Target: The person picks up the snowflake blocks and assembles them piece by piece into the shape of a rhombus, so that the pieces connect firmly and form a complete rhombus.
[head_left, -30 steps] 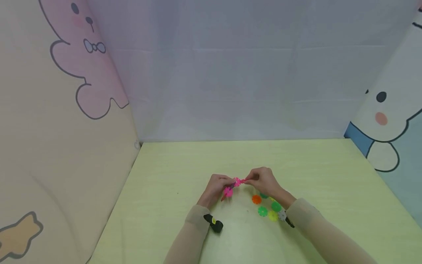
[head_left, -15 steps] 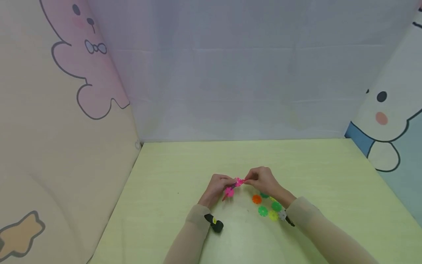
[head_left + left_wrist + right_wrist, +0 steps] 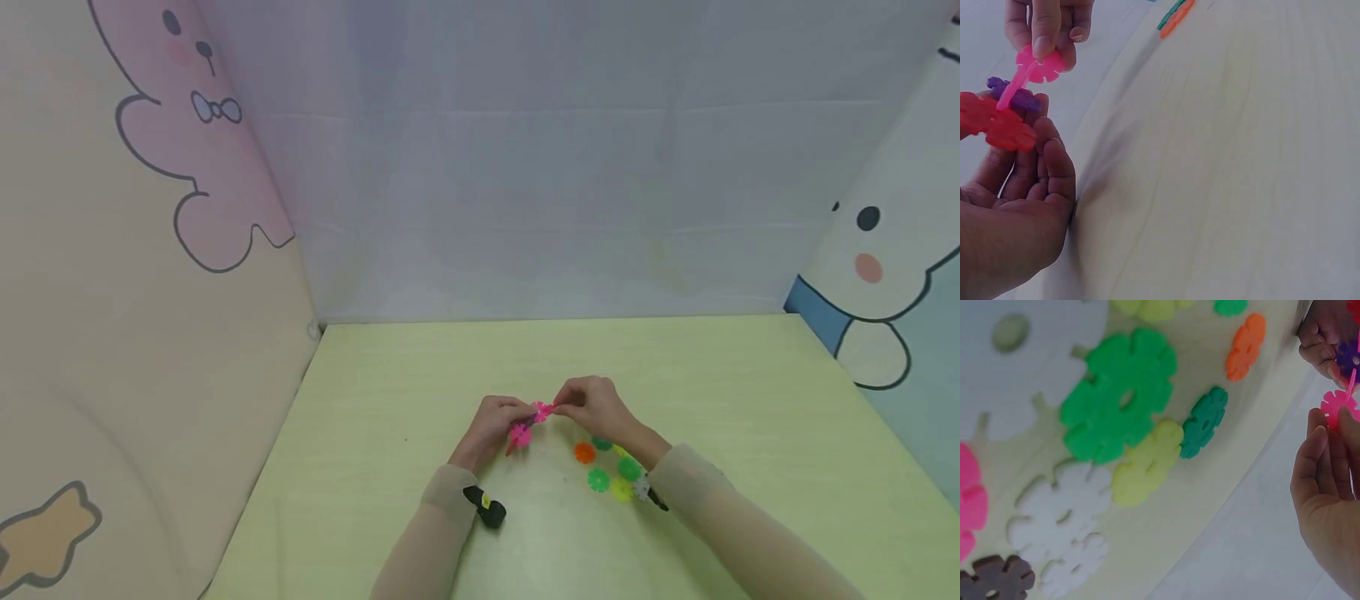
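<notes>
While pinching the purple disc (image 3: 1025,100) with the left hand (image 3: 491,425), seems to be fitting the end pink disc (image 3: 1044,67), pinched in the right hand (image 3: 600,412), onto an edge-on pink disc (image 3: 1015,86). Holds the whole chain (image 3: 529,422), including a red disc (image 3: 997,124), between both hands, apparently above the table (image 3: 390,375). Cannot tell the depth of the joint, with the right hand covering part of it. Probably calls for keeping slots in line and pushing gently. Near the right sleeve (image 3: 697,492), notice loose orange disc (image 3: 585,452), green disc (image 3: 598,480), yellow disc (image 3: 622,490) and white disc (image 3: 642,488); should avoid brushing these aside.
</notes>
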A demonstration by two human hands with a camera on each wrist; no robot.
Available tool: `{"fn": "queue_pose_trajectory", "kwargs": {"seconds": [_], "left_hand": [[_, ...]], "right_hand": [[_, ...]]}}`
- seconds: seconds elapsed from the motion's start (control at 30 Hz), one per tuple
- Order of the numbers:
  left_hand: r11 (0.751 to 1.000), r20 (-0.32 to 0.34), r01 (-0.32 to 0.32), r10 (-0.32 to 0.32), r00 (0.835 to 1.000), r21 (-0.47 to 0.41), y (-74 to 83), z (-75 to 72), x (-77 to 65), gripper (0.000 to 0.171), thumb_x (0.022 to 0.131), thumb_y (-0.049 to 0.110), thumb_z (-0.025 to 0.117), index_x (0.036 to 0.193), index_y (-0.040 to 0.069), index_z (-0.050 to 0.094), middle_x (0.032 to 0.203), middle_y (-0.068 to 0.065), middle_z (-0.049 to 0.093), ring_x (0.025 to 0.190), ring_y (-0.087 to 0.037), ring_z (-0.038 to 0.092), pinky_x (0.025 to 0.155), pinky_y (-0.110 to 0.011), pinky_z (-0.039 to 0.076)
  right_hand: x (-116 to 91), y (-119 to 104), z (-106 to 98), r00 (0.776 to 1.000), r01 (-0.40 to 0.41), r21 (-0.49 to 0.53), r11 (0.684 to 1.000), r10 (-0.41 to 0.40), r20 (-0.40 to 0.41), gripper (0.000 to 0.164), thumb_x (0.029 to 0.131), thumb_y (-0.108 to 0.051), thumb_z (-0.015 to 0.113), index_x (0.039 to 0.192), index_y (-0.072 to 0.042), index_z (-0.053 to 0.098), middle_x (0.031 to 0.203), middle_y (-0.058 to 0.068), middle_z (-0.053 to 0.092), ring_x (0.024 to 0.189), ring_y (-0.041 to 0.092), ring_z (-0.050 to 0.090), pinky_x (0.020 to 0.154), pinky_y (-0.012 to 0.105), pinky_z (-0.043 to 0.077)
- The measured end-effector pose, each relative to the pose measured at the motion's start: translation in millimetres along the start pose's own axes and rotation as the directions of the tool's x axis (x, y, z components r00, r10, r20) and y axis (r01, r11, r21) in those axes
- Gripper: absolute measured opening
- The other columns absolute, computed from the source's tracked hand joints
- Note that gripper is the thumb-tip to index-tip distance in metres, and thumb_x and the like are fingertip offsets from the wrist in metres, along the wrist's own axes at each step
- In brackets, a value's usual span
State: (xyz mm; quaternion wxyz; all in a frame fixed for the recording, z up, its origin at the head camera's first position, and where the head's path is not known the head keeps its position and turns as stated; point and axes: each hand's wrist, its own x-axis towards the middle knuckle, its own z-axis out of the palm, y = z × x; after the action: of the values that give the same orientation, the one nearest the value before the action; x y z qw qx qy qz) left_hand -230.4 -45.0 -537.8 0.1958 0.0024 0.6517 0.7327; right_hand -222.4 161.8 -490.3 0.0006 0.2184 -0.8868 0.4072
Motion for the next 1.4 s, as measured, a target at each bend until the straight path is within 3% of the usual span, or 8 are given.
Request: {"fn": "queue_pose_trajectory", "kwargs": {"seconds": [0.27, 0.57, 0.97, 1.2, 1.4], "left_hand": [[1.0, 0.04, -0.024, 0.024, 0.999, 0.002, 1.3, -0.4, 3.6, 0.019, 0.083, 0.014, 0.075, 0.084, -0.004, 0.073, 0.077, -0.013, 0.067, 0.063, -0.016, 0.058, 0.062, -0.025, 0.048], [0.994, 0.028, -0.013, 0.01, 1.0, 0.107, 0.1, -1.7, 1.8, 0.022, 0.079, 0.025, 0.079, 0.086, 0.004, 0.076, 0.084, -0.01, 0.069, 0.08, -0.02, 0.058, 0.073, -0.032, 0.045], [0.996, 0.084, -0.056, 0.05, 0.995, 0.062, -2.0, -0.6, -0.1, 0.018, 0.08, 0.019, 0.078, 0.091, 0.004, 0.075, 0.09, -0.011, 0.07, 0.078, -0.018, 0.057, 0.074, -0.032, 0.045], [0.998, 0.062, -0.044, 0.042, 0.997, 0.034, 3.0, 0.2, 1.5, 0.02, 0.082, 0.016, 0.076, 0.094, 0.0, 0.075, 0.091, -0.012, 0.07, 0.081, -0.021, 0.062, 0.078, -0.035, 0.049], [0.998, 0.052, -0.033, 0.031, 0.998, 0.054, 2.6, 0.3, 3.7, 0.019, 0.081, 0.015, 0.076, 0.091, -0.001, 0.075, 0.088, -0.012, 0.07, 0.079, -0.019, 0.062, 0.074, -0.033, 0.05]], "right_hand": [[5.9, 3.6, -6.5, 0.999, 0.012, 0.027, 1.0, -0.013, 0.037, 0.004, 0.083, -0.009, 0.075, 0.085, -0.01, 0.071, 0.082, -0.006, 0.068, 0.075, 0.009, 0.065, 0.071, 0.027, 0.053], [8.5, 3.9, -6.1, 0.997, -0.011, 0.037, 0.999, 0.007, 0.083, 0.006, 0.084, -0.008, 0.074, 0.088, -0.012, 0.071, 0.084, -0.006, 0.067, 0.078, 0.012, 0.064, 0.075, 0.029, 0.052], [7.2, 4.2, -4.9, 0.996, 0.004, 0.05, 0.999, -0.009, 0.088, 0.006, 0.084, -0.008, 0.073, 0.089, -0.011, 0.071, 0.084, -0.006, 0.067, 0.077, 0.01, 0.064, 0.073, 0.027, 0.052], [10.1, 5.5, -5.1, 0.997, 0.017, 0.048, 0.999, -0.02, 0.074, 0.006, 0.084, -0.007, 0.073, 0.088, -0.012, 0.071, 0.085, -0.005, 0.068, 0.077, 0.01, 0.065, 0.074, 0.027, 0.052], [9.8, 6.4, -5.5, 0.997, 0.017, 0.033, 0.999, -0.019, 0.078, 0.007, 0.084, -0.008, 0.074, 0.091, -0.009, 0.072, 0.086, -0.004, 0.068, 0.078, 0.012, 0.065, 0.074, 0.029, 0.053]]}}
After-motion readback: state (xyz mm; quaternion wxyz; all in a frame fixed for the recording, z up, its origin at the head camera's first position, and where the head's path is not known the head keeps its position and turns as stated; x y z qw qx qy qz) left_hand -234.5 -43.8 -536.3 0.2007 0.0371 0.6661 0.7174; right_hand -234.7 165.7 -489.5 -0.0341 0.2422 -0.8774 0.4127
